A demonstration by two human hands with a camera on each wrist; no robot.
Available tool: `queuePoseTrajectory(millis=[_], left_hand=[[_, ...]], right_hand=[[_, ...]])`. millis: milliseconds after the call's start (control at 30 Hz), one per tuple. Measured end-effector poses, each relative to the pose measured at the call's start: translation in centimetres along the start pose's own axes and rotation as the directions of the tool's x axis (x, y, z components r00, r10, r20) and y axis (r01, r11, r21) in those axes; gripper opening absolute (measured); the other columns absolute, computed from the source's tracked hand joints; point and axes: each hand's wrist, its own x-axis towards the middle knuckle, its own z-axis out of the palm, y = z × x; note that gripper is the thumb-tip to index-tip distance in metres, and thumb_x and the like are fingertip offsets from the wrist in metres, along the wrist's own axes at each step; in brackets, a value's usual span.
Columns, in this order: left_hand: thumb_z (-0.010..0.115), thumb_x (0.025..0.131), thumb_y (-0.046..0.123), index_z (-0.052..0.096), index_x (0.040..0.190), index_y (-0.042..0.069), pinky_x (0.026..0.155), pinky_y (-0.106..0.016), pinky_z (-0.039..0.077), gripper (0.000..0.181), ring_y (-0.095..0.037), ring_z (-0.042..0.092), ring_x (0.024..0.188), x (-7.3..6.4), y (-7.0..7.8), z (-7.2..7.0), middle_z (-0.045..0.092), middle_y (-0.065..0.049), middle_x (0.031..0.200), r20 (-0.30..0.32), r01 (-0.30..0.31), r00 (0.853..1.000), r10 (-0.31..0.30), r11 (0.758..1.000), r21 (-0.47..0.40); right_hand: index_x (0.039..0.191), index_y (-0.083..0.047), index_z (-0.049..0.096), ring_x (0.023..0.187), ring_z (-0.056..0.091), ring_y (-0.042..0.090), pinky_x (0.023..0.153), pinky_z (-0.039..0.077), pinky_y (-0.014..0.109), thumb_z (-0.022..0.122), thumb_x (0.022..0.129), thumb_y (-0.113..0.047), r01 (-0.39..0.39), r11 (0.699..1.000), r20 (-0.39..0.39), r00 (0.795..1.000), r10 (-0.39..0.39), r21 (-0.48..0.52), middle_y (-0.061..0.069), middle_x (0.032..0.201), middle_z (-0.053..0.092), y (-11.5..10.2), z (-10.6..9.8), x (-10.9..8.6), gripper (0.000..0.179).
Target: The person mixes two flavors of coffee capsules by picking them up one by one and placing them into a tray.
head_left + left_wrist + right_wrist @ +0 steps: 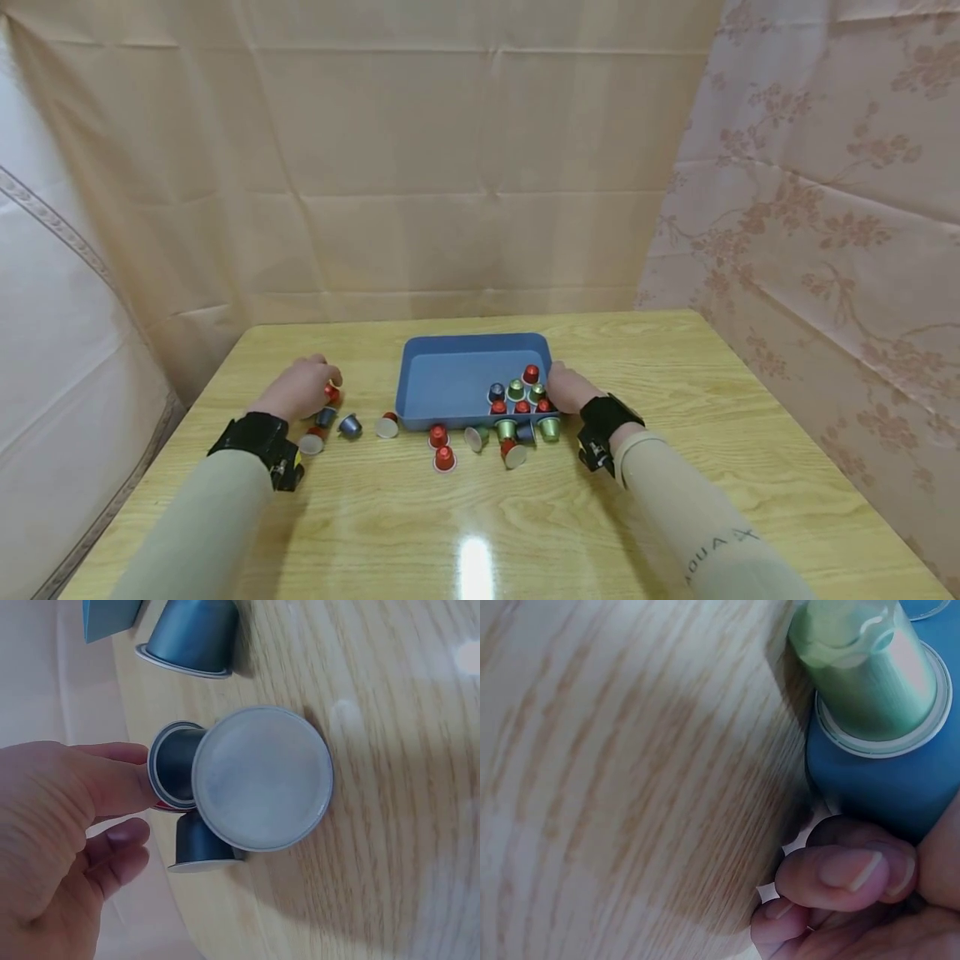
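At the left of the table, my left hand [300,388] pinches a red coffee capsule [332,393], largely hidden behind a dark capsule [176,765] in the left wrist view. A capsule with its pale lid [262,778] facing up lies close by, and another dark capsule [350,426] is to the right. My right hand [572,390] grips the right edge of the blue tray [450,367] with curled fingers [832,874]; its thumb is hidden. Red, green and dark capsules stand in the tray's front right corner, among them a red one [531,374].
Before the tray's front wall are several loose capsules, including a green one [550,429], a tipped one with a pale lid [476,438] and a red one [445,458]. Another tipped capsule [387,427] is by the tray's left front corner. A beige curtain [450,167] hangs behind the table.
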Motion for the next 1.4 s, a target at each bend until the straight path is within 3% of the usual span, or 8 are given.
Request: queuePoseTrajectory(millis=[267, 433, 533, 667, 767, 1000, 1233, 1400], left_hand=[[0.063, 0.076, -0.01, 0.068, 0.1, 0.002, 0.078, -0.044, 0.047, 0.027, -0.025, 0.052, 0.076, 0.4, -0.6, 0.5, 0.052, -0.01, 0.088, 0.055, 0.036, 0.998, -0.035, 0.999, -0.03], [0.066, 0.076, -0.007, 0.069, 0.097, 0.003, 0.075, -0.043, 0.047, 0.024, -0.024, 0.052, 0.074, 0.5, -0.4, 0.6, 0.053, -0.009, 0.086, 0.073, 0.056, 0.996, -0.056, 0.998, 0.008], [0.07, 0.076, -0.003, 0.07, 0.094, 0.005, 0.073, -0.043, 0.047, 0.021, -0.024, 0.052, 0.072, 0.4, -0.5, 0.8, 0.053, -0.007, 0.083, 0.064, 0.043, 0.997, -0.046, 0.998, 0.049], [0.072, 0.076, 0.003, 0.07, 0.091, 0.007, 0.07, -0.043, 0.045, 0.015, -0.024, 0.05, 0.071, 0.1, -0.6, 1.0, 0.052, -0.005, 0.081, 0.054, 0.027, 0.998, -0.031, 0.996, 0.088], [0.073, 0.077, 0.007, 0.069, 0.09, 0.008, 0.069, -0.044, 0.045, 0.013, -0.024, 0.05, 0.072, 0.1, -0.8, 1.1, 0.052, -0.005, 0.081, 0.058, 0.036, 0.997, -0.042, 0.995, 0.094], [0.073, 0.078, 0.02, 0.065, 0.093, 0.007, 0.067, -0.044, 0.043, 0.022, -0.027, 0.049, 0.075, 0.5, -1.2, 1.0, 0.053, -0.006, 0.084, -0.012, 0.037, 0.999, -0.036, 0.992, 0.119], [0.065, 0.084, 0.021, 0.061, 0.098, 0.003, 0.068, -0.042, 0.042, 0.023, -0.027, 0.05, 0.077, 1.4, -0.4, 0.1, 0.054, -0.01, 0.088, -0.159, 0.031, 0.987, -0.026, 0.999, 0.031], [0.064, 0.086, 0.021, 0.06, 0.102, 0.003, 0.07, -0.04, 0.043, 0.025, -0.024, 0.051, 0.078, 2.4, 1.0, -0.9, 0.055, -0.009, 0.09, -0.21, 0.018, 0.977, -0.03, 0.998, -0.057]], right_hand=[[0.105, 0.022, 0.043, 0.063, 0.059, 0.027, 0.059, 0.049, 0.038, 0.04, 0.094, 0.002, 0.063, 0.993, -0.002, 0.998, -0.063, -0.096, 0.021, 0.078, 0.053, 0.3, 0.3, 0.6, 0.024], [0.102, 0.024, 0.043, 0.057, 0.057, 0.026, 0.051, 0.047, 0.037, 0.026, 0.095, 0.0, 0.152, 0.952, -0.064, 0.982, -0.175, -0.266, 0.021, 0.084, 0.051, 4.0, 6.6, 5.6, 0.03], [0.1, 0.025, 0.043, 0.057, 0.056, 0.026, 0.05, 0.047, 0.037, 0.027, 0.094, 0.001, 0.167, 0.944, -0.084, 0.977, -0.197, -0.283, 0.021, 0.084, 0.05, 4.0, 6.8, 5.4, 0.029], [0.102, 0.024, 0.045, 0.063, 0.059, 0.03, 0.059, 0.049, 0.039, 0.044, 0.091, 0.003, 0.126, 0.983, -0.045, 0.99, -0.133, -0.134, 0.023, 0.083, 0.05, 0.5, 1.0, 0.5, 0.023], [0.102, 0.024, 0.043, 0.064, 0.059, 0.029, 0.059, 0.049, 0.036, 0.041, 0.093, 0.001, 0.131, 0.987, -0.092, 0.986, -0.14, -0.097, 0.022, 0.081, 0.049, -0.1, -0.1, -1.0, 0.025], [0.108, 0.024, 0.041, 0.065, 0.06, 0.03, 0.06, 0.048, 0.04, 0.039, 0.096, -0.002, 0.022, 0.999, -0.024, 0.999, -0.021, 0.043, 0.021, 0.078, 0.052, -0.1, 0.0, 0.0, 0.028], [0.113, 0.022, 0.038, 0.061, 0.057, 0.025, 0.052, 0.046, 0.036, 0.025, 0.098, -0.007, 0.122, 0.981, -0.117, 0.983, -0.141, -0.154, 0.02, 0.088, 0.052, 4.3, 7.1, 5.3, 0.035], [0.111, 0.024, 0.038, 0.062, 0.058, 0.029, 0.056, 0.047, 0.04, 0.038, 0.096, -0.004, -0.019, 0.998, -0.003, 1.0, 0.019, 0.064, 0.023, 0.078, 0.054, 2.4, 3.8, 3.7, 0.032]])
